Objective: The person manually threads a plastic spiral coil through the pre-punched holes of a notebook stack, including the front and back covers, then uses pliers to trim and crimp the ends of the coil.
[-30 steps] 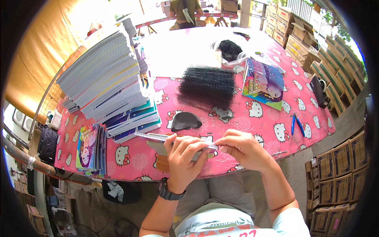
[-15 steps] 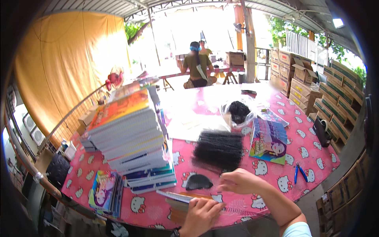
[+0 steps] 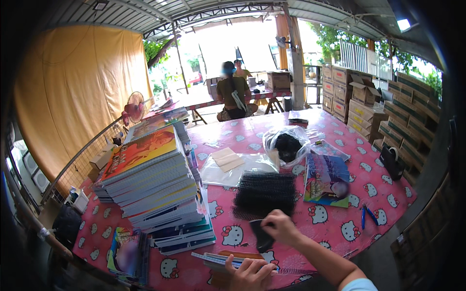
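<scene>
My right hand [image 3: 282,229] pinches a flat, dark, curved piece [image 3: 262,237] by its upper edge, just over the pink table. What the piece is made of, I cannot make out. At the table's near edge, my left hand [image 3: 253,274] grips a small stack of booklets [image 3: 208,261], thumb and fingers across it. A thin spiral coil [image 3: 294,271] sticks out to the right from beside that hand. Beyond my right hand lies a heap of black spiral coils [image 3: 266,190].
A tall pile of booklets [image 3: 150,167] stands left, with a smaller stack [image 3: 127,252] nearer. Colourful covers [image 3: 324,180] and blue-handled pliers [image 3: 368,216] lie right. Behind the coils sits a plastic bag [image 3: 272,140]. Cartons [image 3: 364,114] line the right; two people sit farther off.
My right hand has come down and taken hold of the dark curved piece, which lay flat on the table, and lifted one end. My left hand stays on the booklets.
</scene>
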A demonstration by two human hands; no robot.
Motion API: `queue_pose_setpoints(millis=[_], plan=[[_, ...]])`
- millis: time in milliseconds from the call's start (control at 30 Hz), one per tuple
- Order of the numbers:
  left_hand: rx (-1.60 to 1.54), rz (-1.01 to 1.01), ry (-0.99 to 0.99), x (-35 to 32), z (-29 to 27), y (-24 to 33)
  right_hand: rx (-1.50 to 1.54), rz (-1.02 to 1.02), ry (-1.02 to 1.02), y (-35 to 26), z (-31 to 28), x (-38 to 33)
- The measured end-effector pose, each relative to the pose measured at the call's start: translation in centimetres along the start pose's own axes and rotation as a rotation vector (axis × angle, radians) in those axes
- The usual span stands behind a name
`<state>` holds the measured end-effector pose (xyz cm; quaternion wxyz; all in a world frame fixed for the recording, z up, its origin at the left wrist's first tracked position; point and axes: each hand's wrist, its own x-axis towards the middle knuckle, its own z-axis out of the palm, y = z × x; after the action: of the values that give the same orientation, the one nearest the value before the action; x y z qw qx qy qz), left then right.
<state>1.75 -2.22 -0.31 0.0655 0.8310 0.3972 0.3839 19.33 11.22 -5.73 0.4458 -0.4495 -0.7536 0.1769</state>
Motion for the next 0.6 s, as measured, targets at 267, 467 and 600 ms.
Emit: queue_pose_setpoints(millis=[267,467,600], plan=[[0.002,-0.001,0.017,0.4,1.1,-0.1,-0.384,0.465,0.098,0.7,-9.8,-13.2],[-0.028,-0.03,0.03,1.1,0.8,-0.1,-0.417,0.155,-0.124,1.4,-9.3,-12.0],[0.01,-0.022,0.019,1.2,0.4,-0.1,-0.462,0.133,-0.215,2.3,-10.0,-11.6]])
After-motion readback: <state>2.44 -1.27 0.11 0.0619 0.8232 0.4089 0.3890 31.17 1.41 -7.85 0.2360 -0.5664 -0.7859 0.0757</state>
